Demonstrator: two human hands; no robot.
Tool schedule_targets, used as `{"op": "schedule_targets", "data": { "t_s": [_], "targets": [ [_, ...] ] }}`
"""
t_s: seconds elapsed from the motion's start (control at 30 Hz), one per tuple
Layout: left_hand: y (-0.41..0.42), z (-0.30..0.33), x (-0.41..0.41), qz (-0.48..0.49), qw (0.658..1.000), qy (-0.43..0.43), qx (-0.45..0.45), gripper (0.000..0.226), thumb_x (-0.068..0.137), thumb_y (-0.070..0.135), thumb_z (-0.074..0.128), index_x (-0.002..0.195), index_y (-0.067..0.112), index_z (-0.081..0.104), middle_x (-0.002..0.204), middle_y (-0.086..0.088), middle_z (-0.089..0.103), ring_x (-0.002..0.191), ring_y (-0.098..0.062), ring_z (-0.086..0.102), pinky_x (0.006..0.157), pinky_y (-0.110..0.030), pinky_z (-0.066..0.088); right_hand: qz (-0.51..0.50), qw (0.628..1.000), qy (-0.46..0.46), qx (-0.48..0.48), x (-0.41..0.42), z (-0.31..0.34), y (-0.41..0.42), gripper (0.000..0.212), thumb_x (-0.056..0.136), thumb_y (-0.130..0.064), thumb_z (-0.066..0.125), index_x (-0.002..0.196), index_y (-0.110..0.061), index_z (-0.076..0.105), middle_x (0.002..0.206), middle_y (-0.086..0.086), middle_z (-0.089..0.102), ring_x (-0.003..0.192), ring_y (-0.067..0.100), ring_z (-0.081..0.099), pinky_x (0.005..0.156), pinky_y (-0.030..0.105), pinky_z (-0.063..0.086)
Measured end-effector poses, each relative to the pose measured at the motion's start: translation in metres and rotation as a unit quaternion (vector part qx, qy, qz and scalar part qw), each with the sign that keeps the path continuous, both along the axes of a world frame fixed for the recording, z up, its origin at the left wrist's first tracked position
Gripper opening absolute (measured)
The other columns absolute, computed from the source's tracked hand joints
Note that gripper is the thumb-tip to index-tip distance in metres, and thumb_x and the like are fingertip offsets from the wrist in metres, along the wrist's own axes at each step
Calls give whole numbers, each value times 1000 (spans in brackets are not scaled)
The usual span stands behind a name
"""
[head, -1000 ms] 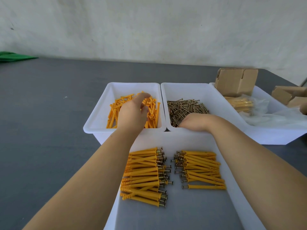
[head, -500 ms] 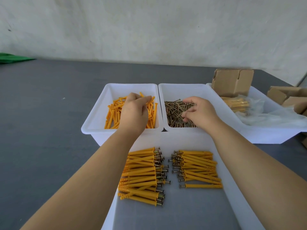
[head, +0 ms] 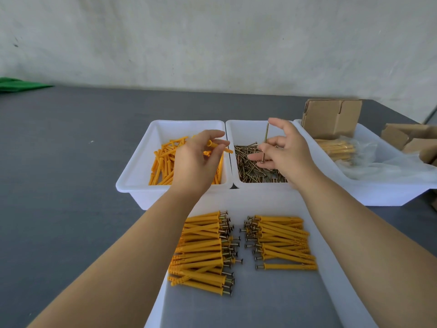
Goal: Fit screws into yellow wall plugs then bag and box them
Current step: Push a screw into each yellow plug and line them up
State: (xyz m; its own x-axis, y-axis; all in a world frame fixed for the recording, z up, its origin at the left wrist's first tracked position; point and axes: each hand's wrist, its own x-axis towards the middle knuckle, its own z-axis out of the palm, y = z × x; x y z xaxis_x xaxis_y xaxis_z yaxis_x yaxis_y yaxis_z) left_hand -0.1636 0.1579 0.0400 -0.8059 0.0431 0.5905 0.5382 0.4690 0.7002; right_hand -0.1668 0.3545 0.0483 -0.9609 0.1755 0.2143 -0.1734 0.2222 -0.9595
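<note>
Above the bins, left hand [head: 196, 159] pinches a plug [head: 218, 147], right hand [head: 283, 150] pinches a screw [head: 266, 136]; align tip with plug mouth, push straight.

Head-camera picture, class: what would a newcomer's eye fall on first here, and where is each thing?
First, the two hands raised over the far tubs: the left hand pinches a yellow wall plug, the right hand holds one screw upright. Next, two neat piles of assembled plugs in the near tray, screw heads facing the middle.
</note>
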Motion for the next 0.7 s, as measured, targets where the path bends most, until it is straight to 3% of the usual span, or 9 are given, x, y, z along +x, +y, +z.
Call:
{"op": "schedule_targets", "data": {
  "t_s": [0.07, 0.17, 0.27, 0.4, 0.57, 0.7],
  "targets": [
    [3, 1, 2, 10, 998, 42, -37, 26, 100, 23, 54, 125, 18, 61, 90, 9, 72, 80, -10, 64, 71, -34, 53, 4, 1000, 24, 18, 1, 2, -1, 55, 95, 4, 53, 138, -30, 49, 92, 6, 69, 71, 15, 74, 60, 27, 58],
    [5, 3, 3, 26, 991, 95, -92, 28, 104, 18, 44, 127, 14, 59, 72, 7, 58, 71, -16, 55, 62, -36, 45, 7, 989, 82, 122, 2, 5, -2, 48, 96, 2, 47, 126, -32, 64, 84, -4, 68, 63, 1, 61, 64, 23, 49],
    [5, 2, 2, 29, 982, 110, -150, 29, 104, 19, 45, 127, 11, 61, 83, 5, 53, 75, -17, 51, 60, -35, 41, 8, 973, 147, 177, 9, 10, -9, 40, 93, -4, 52, 108, -35, 72, 81, -14, 69, 78, 0, 63, 74, 17, 44],
    [4, -1, -2, 26, 974, 83, -211, 36, 104, 26, 44, 134, 11, 57, 95, -2, 52, 81, -17, 48, 62, -31, 33, 15, 933, 228, 277, 21, 17, -17, 24, 89, -6, 64, 98, -24, 77, 79, -20, 62, 72, -6, 55, 67, 7, 38],
    [6, -4, -1, 2, 960, 95, -263, 24, 101, 20, 51, 115, 5, 65, 83, -1, 42, 71, -19, 40, 59, -30, 25, 36, 905, 225, 359, 24, 20, -23, 20, 86, -3, 66, 95, -15, 79, 83, 0, 67, 65, -4, 46, 66, 21, 37],
    [7, -3, 0, -6, 959, 80, -273, 24, 99, 17, 54, 117, 4, 65, 81, -4, 42, 68, -23, 43, 57, -32, 31, 43, 906, 201, 371, 27, 22, -29, 24, 88, -5, 61, 108, -13, 72, 99, 0, 67, 82, 10, 59, 77, 35, 50]
  ]
}}
